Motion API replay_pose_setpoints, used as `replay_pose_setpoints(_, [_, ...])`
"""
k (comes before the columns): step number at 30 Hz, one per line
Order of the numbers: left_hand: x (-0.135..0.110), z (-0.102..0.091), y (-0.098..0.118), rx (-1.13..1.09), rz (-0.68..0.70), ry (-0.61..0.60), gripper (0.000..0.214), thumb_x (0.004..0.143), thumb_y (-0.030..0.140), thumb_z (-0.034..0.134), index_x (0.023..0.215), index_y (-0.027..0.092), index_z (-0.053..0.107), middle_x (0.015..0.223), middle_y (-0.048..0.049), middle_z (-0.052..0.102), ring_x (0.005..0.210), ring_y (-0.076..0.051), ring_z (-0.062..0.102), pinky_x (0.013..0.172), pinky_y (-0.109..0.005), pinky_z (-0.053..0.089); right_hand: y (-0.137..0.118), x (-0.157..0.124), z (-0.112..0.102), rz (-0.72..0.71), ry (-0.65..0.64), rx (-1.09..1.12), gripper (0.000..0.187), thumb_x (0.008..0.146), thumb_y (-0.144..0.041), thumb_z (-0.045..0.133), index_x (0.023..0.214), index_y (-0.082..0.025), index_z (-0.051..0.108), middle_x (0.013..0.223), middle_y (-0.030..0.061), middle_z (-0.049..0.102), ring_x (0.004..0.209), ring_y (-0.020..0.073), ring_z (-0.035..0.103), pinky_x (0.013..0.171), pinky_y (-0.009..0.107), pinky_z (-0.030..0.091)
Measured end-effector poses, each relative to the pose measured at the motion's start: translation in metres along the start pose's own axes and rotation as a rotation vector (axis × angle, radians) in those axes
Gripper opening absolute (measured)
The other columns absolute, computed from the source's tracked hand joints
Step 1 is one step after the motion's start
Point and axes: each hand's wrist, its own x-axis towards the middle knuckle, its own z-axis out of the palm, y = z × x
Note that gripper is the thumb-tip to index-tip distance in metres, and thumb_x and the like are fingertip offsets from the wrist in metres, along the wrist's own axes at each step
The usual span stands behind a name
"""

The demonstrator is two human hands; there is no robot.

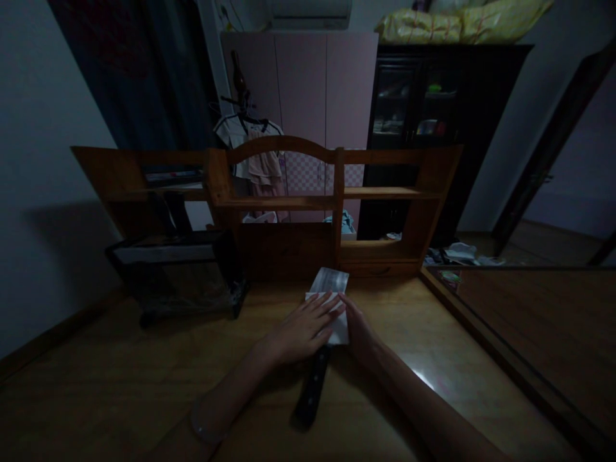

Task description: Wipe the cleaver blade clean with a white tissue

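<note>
A knife with a broad metal blade and a black riveted handle lies on the wooden tabletop, its handle towards me. A white sheet, which looks like paper or tissue, covers the middle of the blade, and the far end of the blade shows beyond it. My left hand lies flat on the sheet with its fingers spread. Along the sheet's right edge rests my right hand, one fingertip touching its far corner. The other right fingers are largely hidden, but the hand looks stretched out.
A wooden shelf unit stands along the far edge of the tabletop. At the left is a dark, glass-sided box on small feet. A raised wooden rim runs down the right side. The room is dim, with pink wardrobes behind.
</note>
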Motion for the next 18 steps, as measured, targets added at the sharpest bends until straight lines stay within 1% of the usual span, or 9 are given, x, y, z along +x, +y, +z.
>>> replay_pose_setpoints(3, [0.001,-0.008,0.005,0.028,0.014,0.014,0.058,0.098,0.033,0.04,0.152,0.031,0.02,0.16,0.0021,0.016,0.148,-0.02,0.013,0.12,-0.045,0.015,0.0,0.002,0.002,-0.035,0.062,0.038,0.043,0.08,-0.05,0.066,0.112,-0.022,0.061,0.113,0.0054,0.069,0.113,0.0247,0.061,0.098,0.041,0.043])
replay_pose_setpoints(6, [0.002,-0.014,0.007,0.06,0.014,0.059,0.06,0.096,0.032,0.042,0.152,0.03,0.02,0.16,0.0013,0.017,0.148,-0.021,0.013,0.12,-0.046,0.015,0.0,0.005,0.006,-0.117,0.068,0.075,0.036,0.081,-0.045,0.068,0.11,-0.023,0.061,0.114,0.0046,0.069,0.111,0.023,0.062,0.097,0.038,0.045])
replay_pose_setpoints(9, [0.003,-0.016,0.004,0.088,-0.019,0.113,0.062,0.096,0.029,0.042,0.153,0.028,0.018,0.16,-0.0002,0.018,0.148,-0.021,0.012,0.12,-0.047,0.015,0.0,0.009,0.006,-0.152,0.045,0.133,0.035,0.082,-0.041,0.068,0.111,-0.025,0.059,0.115,0.0028,0.069,0.106,0.0205,0.064,0.091,0.034,0.049])
replay_pose_setpoints(11, [0.003,-0.015,0.0,0.102,-0.046,0.155,0.062,0.095,0.028,0.043,0.153,0.028,0.02,0.16,-0.0011,0.017,0.148,-0.021,0.013,0.12,-0.047,0.016,-0.001,0.011,0.005,-0.131,0.03,0.135,0.037,0.083,-0.041,0.067,0.116,-0.027,0.056,0.115,0.001,0.069,0.102,0.0198,0.065,0.083,0.033,0.052])
replay_pose_setpoints(14, [0.003,-0.013,-0.003,0.1,-0.099,0.241,0.061,0.095,0.026,0.044,0.152,0.028,0.023,0.16,-0.0018,0.017,0.147,-0.022,0.015,0.119,-0.047,0.022,-0.003,0.013,0.003,-0.11,0.012,0.095,0.04,0.084,-0.043,0.064,0.121,-0.031,0.054,0.118,0.0007,0.068,0.101,0.0216,0.066,0.074,0.034,0.054])
replay_pose_setpoints(18, [0.004,-0.011,-0.001,0.051,-0.176,0.356,0.06,0.094,0.025,0.044,0.151,0.027,0.026,0.161,-0.0023,0.015,0.146,-0.023,0.019,0.117,-0.043,0.029,-0.008,0.01,0.002,-0.11,0.001,0.099,0.044,0.085,-0.044,0.062,0.125,-0.031,0.052,0.12,0.0014,0.067,0.101,0.0233,0.066,0.074,0.035,0.054])
